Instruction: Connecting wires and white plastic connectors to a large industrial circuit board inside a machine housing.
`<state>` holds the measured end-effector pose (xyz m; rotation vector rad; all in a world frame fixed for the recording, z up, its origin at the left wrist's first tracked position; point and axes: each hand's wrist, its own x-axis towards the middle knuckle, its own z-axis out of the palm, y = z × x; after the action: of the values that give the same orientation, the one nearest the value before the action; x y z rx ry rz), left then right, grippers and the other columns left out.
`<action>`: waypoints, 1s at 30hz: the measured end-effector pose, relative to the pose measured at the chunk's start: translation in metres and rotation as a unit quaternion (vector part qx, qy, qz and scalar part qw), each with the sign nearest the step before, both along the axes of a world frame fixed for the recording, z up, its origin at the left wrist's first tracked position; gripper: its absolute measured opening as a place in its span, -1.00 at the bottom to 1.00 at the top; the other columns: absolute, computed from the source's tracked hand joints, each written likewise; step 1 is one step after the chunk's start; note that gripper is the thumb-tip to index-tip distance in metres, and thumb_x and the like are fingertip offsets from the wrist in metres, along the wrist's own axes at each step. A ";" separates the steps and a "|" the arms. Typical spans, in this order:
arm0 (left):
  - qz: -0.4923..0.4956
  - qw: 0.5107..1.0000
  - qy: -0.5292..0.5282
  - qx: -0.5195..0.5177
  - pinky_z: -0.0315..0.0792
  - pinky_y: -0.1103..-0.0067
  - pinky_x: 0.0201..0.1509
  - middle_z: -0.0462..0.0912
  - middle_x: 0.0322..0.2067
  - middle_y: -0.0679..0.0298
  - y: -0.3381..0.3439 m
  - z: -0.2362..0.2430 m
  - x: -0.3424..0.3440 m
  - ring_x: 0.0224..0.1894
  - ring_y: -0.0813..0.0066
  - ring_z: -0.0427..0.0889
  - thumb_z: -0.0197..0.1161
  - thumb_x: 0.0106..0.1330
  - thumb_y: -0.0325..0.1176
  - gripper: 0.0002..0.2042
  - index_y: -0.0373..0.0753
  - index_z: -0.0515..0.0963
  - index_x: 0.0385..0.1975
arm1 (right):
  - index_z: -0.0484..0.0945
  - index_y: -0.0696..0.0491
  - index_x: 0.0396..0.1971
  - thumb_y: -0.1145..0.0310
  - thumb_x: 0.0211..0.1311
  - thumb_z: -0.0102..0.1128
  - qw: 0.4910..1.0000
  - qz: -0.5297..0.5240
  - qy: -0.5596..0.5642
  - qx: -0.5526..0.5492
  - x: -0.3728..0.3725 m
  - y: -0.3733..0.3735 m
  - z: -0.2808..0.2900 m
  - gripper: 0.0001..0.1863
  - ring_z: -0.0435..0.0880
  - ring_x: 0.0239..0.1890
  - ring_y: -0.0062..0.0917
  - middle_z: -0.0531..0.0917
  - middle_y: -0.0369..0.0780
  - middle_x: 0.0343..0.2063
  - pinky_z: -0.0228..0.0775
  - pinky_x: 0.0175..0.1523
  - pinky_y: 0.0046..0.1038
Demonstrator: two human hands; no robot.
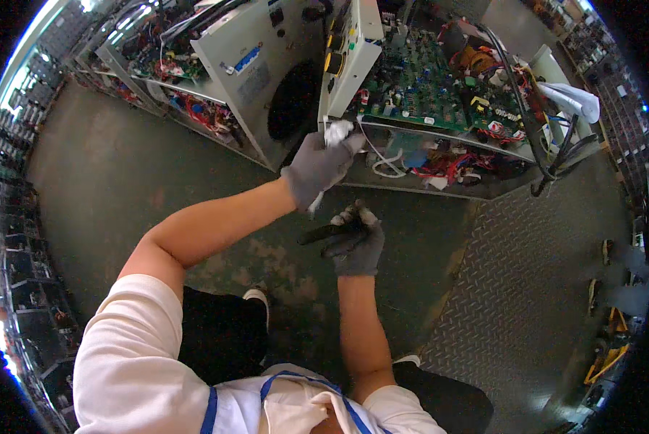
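An open machine chassis [440, 155] stands on the green floor [107, 181], its top filled with green circuit boards [418, 87] and its lower shelf with red and white wiring [447, 170]. To its left stands a grey cabinet [266, 79] with a small blue rectangular label [248, 59] near its upper edge and a pale square label [254, 83] just below. A white front panel [350, 54] with yellow knobs rises at the chassis's left corner. The gloved left hand [317, 166] is clenched around a white cloth [337, 132], pressed against that panel's lower edge. Just below, apart from the chassis, the gloved right hand [355, 242] grasps a dark tool [323, 233], whose long axis lies nearly level, its free end pointing left.
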<state>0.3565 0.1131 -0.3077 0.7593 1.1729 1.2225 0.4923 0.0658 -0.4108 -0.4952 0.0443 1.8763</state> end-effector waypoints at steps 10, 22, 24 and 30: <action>-0.210 0.846 0.472 0.132 0.43 0.28 -0.27 0.60 -0.43 -0.03 -0.027 -0.052 0.003 -0.36 0.02 0.59 0.16 0.17 -0.15 -0.69 -0.24 0.55 -0.23 | 0.55 0.11 -0.16 0.18 0.13 0.08 0.992 -0.072 -0.005 0.108 0.036 0.027 0.046 -0.64 0.59 -0.23 -0.35 0.64 -0.16 -0.25 0.46 -0.12 -0.32; 0.097 0.945 0.238 0.201 0.40 0.47 -0.32 0.58 -0.53 0.23 -0.031 -0.032 0.004 -0.42 0.46 0.53 0.19 0.24 -0.22 -0.72 -0.38 0.54 -0.31 | 0.52 0.09 -0.11 0.26 0.04 0.10 0.996 0.036 0.068 0.043 0.025 0.032 0.040 -0.61 0.59 -0.15 -0.24 0.63 -0.14 -0.21 0.44 0.02 -0.18; 0.026 0.987 0.144 -0.063 0.39 0.57 -0.29 0.55 -0.45 0.40 -0.020 0.009 -0.003 -0.35 0.64 0.48 0.21 0.27 -0.29 -0.82 -0.28 0.54 -0.30 | 0.55 0.12 -0.17 0.24 0.09 0.03 0.993 0.002 0.081 0.091 0.037 0.042 0.045 -0.64 0.58 -0.14 -0.24 0.63 -0.11 -0.23 0.38 0.04 -0.16; 0.032 0.857 0.454 0.242 0.43 0.50 -0.31 0.62 -0.41 0.15 -0.040 -0.048 0.028 -0.39 0.41 0.56 0.23 0.23 -0.36 -0.82 -0.35 0.53 -0.30 | 0.58 0.12 -0.23 0.17 0.12 0.00 0.977 -0.089 0.071 0.179 0.047 0.047 0.058 -0.64 0.59 -0.21 -0.24 0.64 -0.08 -0.27 0.36 0.03 -0.20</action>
<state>0.3844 0.0729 -0.3561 1.8262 1.6562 1.2509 0.5397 0.1133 -0.3524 -0.1055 -0.1474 1.6921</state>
